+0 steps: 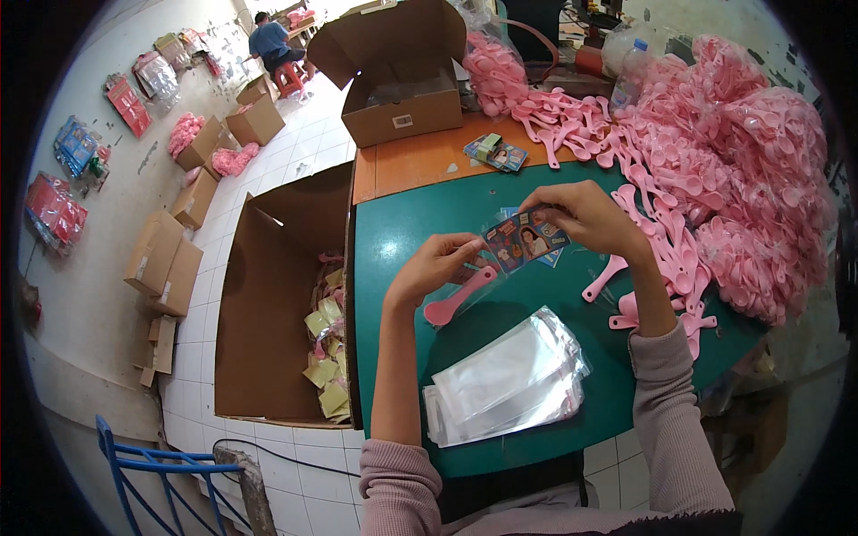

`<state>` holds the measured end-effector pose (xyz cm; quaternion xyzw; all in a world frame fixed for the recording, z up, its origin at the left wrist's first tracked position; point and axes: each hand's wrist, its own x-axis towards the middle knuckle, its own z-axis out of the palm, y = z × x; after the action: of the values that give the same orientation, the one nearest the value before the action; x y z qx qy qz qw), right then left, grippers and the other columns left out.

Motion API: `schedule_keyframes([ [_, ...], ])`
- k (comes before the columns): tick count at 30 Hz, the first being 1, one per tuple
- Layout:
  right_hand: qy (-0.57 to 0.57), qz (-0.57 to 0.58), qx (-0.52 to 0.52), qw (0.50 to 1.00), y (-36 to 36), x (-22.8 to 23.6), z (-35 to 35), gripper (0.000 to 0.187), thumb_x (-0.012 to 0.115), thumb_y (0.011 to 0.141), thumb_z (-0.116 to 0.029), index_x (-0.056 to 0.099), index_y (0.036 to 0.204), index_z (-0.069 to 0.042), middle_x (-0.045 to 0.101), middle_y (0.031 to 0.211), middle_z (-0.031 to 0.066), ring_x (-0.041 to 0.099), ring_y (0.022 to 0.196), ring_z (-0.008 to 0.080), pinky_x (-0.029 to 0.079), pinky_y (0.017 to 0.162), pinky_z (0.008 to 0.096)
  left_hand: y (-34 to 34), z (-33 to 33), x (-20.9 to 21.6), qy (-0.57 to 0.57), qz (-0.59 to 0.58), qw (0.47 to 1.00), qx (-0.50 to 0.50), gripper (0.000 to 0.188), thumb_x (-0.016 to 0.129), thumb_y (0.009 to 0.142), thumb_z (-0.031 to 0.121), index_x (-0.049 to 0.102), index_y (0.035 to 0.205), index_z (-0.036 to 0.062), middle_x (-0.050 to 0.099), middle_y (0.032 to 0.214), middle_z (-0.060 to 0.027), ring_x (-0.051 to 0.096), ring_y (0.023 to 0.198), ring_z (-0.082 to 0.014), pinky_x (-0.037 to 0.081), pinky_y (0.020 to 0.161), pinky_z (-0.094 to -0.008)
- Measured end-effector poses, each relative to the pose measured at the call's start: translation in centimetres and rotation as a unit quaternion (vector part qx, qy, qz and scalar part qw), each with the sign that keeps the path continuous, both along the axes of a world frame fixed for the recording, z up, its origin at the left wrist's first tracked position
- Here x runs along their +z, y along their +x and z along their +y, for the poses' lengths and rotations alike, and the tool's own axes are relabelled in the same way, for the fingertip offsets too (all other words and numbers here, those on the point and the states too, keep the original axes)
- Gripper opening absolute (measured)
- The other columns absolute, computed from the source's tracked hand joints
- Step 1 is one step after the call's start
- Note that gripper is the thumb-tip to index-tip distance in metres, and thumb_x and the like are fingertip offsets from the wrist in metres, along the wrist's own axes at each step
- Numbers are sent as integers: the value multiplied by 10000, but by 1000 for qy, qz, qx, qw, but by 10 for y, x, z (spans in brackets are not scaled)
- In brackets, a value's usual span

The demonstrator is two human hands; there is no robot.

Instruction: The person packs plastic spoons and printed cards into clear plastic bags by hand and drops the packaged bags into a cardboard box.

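Observation:
Above the green table (402,232), both hands hold one clear plastic bag with a printed picture card (525,241) inside it. My left hand (435,263) pinches the bag's lower left end, where a pink plastic spoon (458,299) sticks out toward the table. My right hand (585,214) grips the bag's top right edge at the card. A stack of empty clear bags (505,380) lies on the table just in front of me.
A big heap of pink spoons (715,170) covers the table's right and back. A small pile of picture cards (496,152) and an open cardboard box (398,80) sit at the back. A large open carton (277,295) with packed items stands on the floor at left. A person (273,45) sits far off.

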<state>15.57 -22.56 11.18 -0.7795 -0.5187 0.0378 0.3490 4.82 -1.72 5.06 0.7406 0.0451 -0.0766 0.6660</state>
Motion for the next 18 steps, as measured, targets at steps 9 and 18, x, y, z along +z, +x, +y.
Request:
schedule_keyframes([
  [9, -53, 38, 62, 996, -9, -13, 14, 210, 629, 753, -164, 574, 882, -8, 591, 685, 111, 552, 602, 197, 431, 571, 283, 2, -10, 3, 64, -70, 990, -107, 330, 485, 897, 264, 570, 1060, -10, 591, 824, -18, 522, 704, -61, 437, 635, -213],
  [18, -46, 154, 159, 974, 3, -35, 12, 256, 632, 757, -146, 618, 975, -13, 621, 706, 75, 553, 610, 128, 446, 564, 274, 3, -13, 3, 121, -59, 987, -89, 465, 517, 872, 309, 468, 1211, -5, 618, 773, -93, 543, 663, -104, 450, 593, -257],
])
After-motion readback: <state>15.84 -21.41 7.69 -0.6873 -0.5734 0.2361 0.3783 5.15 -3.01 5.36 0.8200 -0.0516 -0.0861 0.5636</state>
